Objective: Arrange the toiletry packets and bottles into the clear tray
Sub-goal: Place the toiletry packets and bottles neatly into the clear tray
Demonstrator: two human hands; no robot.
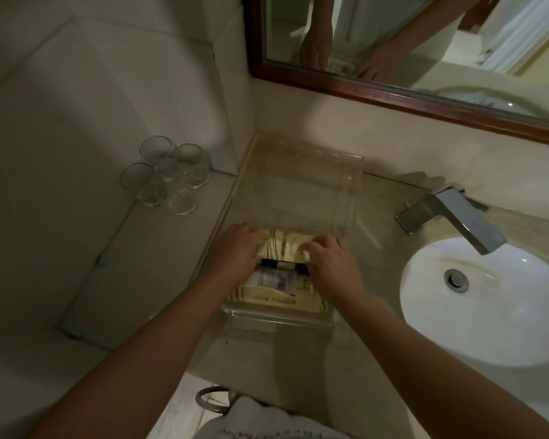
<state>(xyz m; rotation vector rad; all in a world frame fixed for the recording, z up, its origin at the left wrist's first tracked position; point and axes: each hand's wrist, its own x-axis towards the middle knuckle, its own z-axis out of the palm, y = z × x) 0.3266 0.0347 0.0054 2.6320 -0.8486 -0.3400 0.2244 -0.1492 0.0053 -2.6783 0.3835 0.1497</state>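
Note:
A clear plastic tray (346,185) lies on the beige counter, running from the wall toward me. Its near half holds yellow striped toiletry packets (286,247), a small dark item (284,265) and a clear-wrapped packet (271,278) on another yellow packet (276,301). My left hand (235,251) grips the left end of the upper yellow packet. At that packet's right end, my right hand (330,264) pinches it with the fingers. The far half of the tray looks bare.
Several upturned glasses (167,174) stand on the ledge to the left. A metal faucet (450,213) and a white sink basin (488,299) sit to the right. A wood-framed mirror (393,96) hangs behind. A towel ring (210,400) hangs below the counter edge.

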